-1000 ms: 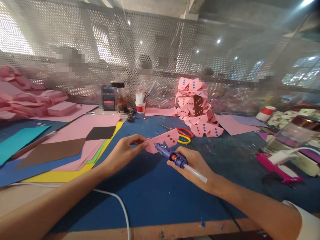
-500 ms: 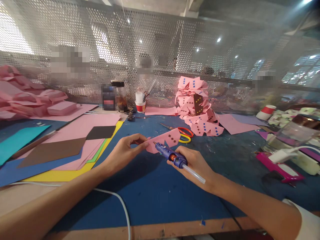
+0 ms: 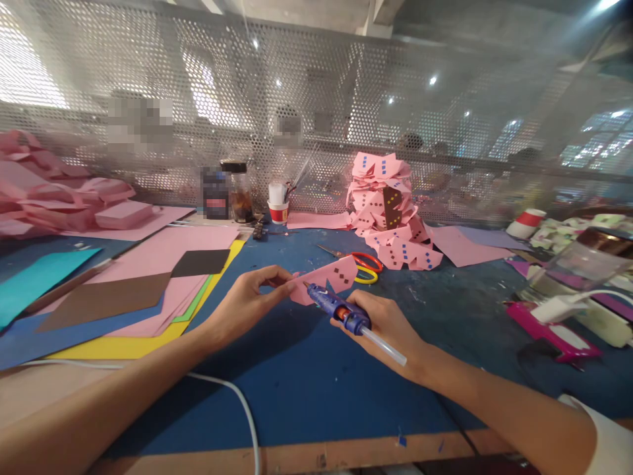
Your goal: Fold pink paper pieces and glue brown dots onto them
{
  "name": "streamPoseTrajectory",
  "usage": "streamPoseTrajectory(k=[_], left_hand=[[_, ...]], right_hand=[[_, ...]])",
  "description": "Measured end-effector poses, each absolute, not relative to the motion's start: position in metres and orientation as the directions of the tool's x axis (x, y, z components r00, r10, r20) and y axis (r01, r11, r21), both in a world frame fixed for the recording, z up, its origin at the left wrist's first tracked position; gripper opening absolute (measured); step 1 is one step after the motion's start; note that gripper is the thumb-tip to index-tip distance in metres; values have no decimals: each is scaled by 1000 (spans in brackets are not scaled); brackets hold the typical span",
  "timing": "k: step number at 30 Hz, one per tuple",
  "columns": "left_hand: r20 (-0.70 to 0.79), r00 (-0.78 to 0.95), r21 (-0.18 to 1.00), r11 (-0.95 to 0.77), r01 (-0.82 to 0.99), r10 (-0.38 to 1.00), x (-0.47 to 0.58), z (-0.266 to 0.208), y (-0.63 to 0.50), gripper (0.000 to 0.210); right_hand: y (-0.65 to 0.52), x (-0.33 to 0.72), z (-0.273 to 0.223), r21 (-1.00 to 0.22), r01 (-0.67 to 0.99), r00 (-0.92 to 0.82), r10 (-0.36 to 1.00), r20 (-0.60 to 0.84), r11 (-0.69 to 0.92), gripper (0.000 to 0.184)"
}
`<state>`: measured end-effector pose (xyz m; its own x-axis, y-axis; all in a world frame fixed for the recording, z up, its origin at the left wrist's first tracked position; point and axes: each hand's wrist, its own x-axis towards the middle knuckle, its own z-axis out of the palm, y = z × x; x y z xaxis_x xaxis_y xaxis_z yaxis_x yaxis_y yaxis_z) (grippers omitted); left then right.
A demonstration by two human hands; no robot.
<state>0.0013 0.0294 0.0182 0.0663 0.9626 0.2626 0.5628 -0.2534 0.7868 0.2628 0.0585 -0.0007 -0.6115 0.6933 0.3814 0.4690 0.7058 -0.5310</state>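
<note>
Between thumb and fingers, my left hand (image 3: 257, 297) pinches the left end of a pink paper piece (image 3: 324, 277) marked with small dark brown squares. My right hand (image 3: 388, 323) is wrapped round a blue glue gun (image 3: 336, 307), whose clear glue stick (image 3: 388, 348) juts out of the back. The gun's nozzle is at the paper, close to my left fingertips; whether it touches cannot be made out. Just behind the paper lie scissors (image 3: 368, 267) with red and yellow handles.
Coloured sheets (image 3: 109, 300) lie stacked at left, near a pink paper heap (image 3: 59, 191). Pink dotted pieces (image 3: 380, 198) are piled at the back. A white cable (image 3: 232, 389) crosses the front left. At right are a magenta tool (image 3: 551, 330) and a clear jar (image 3: 573, 264).
</note>
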Motion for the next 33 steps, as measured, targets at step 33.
streamPoseTrajectory(k=[33], left_hand=[[264, 65, 797, -255, 547, 962, 2, 20, 29, 31]], right_hand=[[57, 264, 0, -504, 515, -606, 710, 359, 694, 15]])
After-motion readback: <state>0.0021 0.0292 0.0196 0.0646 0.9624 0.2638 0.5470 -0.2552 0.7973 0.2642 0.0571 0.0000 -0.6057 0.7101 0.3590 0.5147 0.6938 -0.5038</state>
